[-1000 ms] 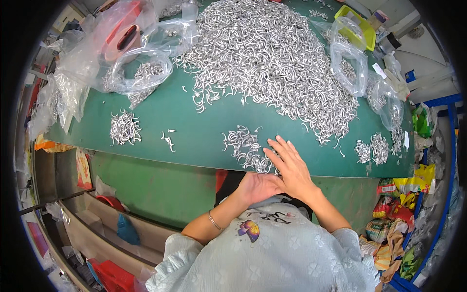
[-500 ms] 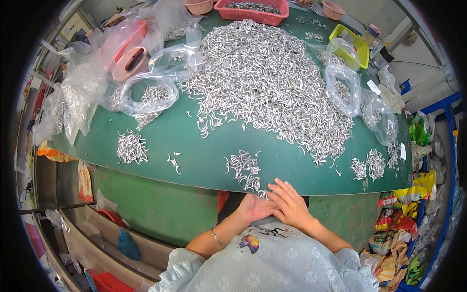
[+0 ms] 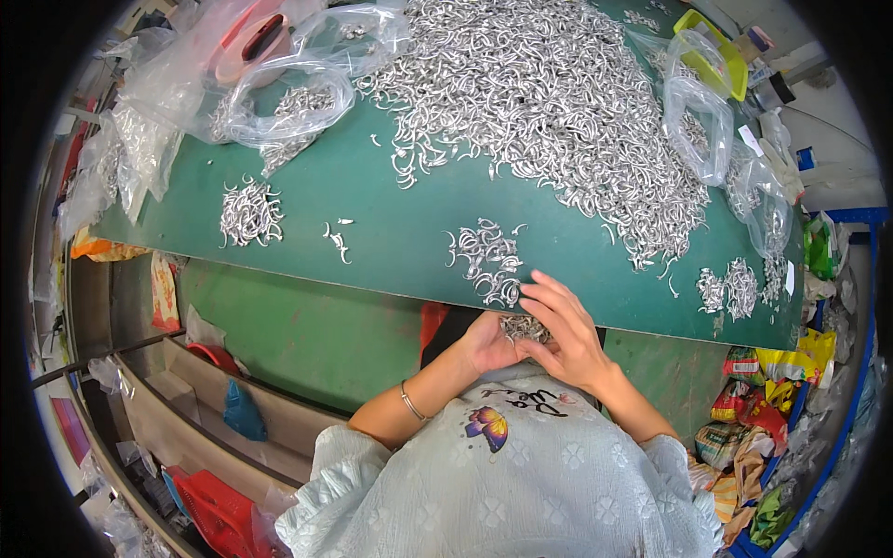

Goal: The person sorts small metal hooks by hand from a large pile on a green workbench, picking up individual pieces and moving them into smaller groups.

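My left hand [image 3: 488, 342] is cupped just below the near edge of the green table. In its palm lies a handful of small curved silver metal pieces [image 3: 525, 327]. My right hand [image 3: 567, 337] is beside it, fingers stretched out and apart. Its fingertips reach the table edge beside a small loose pile of the same pieces [image 3: 488, 251], while the thumb is over the handful. Beyond spreads a large heap of these pieces [image 3: 530, 93] across the table [image 3: 391, 232].
Smaller piles stand at left [image 3: 249, 212] and right [image 3: 740, 286], with a few stray pieces [image 3: 337, 240] between. Clear plastic bags [image 3: 279, 107] holding pieces flank the heap. A green basket [image 3: 721, 51] stands at far right. Drawers [image 3: 205, 418] are at lower left; packets [image 3: 763, 409] fill the right shelf.
The view has dipped, so the table sits higher in the picture. My right hand has opened away from the left palm, where the handful of metal pieces now shows.
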The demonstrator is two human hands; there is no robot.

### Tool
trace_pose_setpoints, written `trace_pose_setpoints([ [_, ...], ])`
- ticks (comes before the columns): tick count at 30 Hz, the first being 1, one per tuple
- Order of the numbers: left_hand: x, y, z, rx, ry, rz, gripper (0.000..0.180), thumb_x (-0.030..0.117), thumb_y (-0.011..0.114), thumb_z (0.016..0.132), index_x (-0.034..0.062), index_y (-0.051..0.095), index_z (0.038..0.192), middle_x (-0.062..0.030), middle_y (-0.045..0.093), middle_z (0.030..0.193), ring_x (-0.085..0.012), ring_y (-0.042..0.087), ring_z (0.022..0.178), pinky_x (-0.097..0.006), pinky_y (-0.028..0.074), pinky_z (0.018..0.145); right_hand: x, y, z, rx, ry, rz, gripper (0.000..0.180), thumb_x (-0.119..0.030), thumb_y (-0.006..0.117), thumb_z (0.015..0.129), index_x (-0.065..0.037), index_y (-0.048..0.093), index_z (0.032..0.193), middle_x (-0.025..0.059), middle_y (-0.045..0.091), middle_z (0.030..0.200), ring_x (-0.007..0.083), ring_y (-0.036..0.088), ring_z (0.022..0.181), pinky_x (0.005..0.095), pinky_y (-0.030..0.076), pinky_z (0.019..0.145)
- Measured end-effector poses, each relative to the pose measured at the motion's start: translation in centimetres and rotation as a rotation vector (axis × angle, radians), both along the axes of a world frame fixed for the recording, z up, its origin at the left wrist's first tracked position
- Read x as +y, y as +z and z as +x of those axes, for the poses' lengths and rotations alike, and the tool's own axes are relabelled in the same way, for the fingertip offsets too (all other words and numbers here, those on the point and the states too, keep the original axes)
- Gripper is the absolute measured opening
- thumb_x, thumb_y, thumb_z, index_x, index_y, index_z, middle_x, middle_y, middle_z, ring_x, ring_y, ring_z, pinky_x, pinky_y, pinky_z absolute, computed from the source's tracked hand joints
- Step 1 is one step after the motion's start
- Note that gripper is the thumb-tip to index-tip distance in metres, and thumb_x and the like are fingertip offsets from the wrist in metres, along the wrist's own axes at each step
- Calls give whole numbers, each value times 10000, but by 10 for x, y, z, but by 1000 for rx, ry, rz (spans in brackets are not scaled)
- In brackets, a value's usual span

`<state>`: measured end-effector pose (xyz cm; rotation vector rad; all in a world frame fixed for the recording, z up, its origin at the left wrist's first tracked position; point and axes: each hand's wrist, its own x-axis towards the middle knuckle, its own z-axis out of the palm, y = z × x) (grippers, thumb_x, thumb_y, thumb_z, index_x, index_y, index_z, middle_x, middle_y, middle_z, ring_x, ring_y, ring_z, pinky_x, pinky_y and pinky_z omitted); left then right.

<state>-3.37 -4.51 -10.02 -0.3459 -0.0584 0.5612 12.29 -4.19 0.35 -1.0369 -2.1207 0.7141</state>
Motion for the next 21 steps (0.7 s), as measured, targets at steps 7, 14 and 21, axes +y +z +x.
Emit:
trace_pose_setpoints([
  [7, -10, -10, -27, 299, -23, 7, 358, 161, 472, 973, 66, 510, 1317, -153, 551, 1316, -310, 543, 1221, -495, 437, 1038, 14, -10, -13, -192, 121, -3, 516, -182, 732, 781, -14, 580, 1245, 159, 523, 1325, 384, 448, 1315, 515, 391, 1065],
  [14, -3, 3, -37, 357, -9, 7, 362, 104, 496, 965, 24, 500, 1318, -159, 562, 1303, -323, 554, 1211, -524, 421, 1059, 18, -5, -12, -136, 32, 50, 477, -204, 721, 798, -21, 595, 1220, 154, 521, 1327, 393, 438, 1318, 512, 393, 1052],
  [21, -7, 30, -39, 604, 6, 7, 289, 77, 510, 969, -24, 552, 1236, -190, 619, 1214, -317, 610, 1142, -524, 470, 1030, 23, -8, -14, -223, 32, -15, 490, -183, 744, 777, -41, 603, 1225, 142, 499, 1364, 393, 413, 1339, 501, 393, 1043],
])
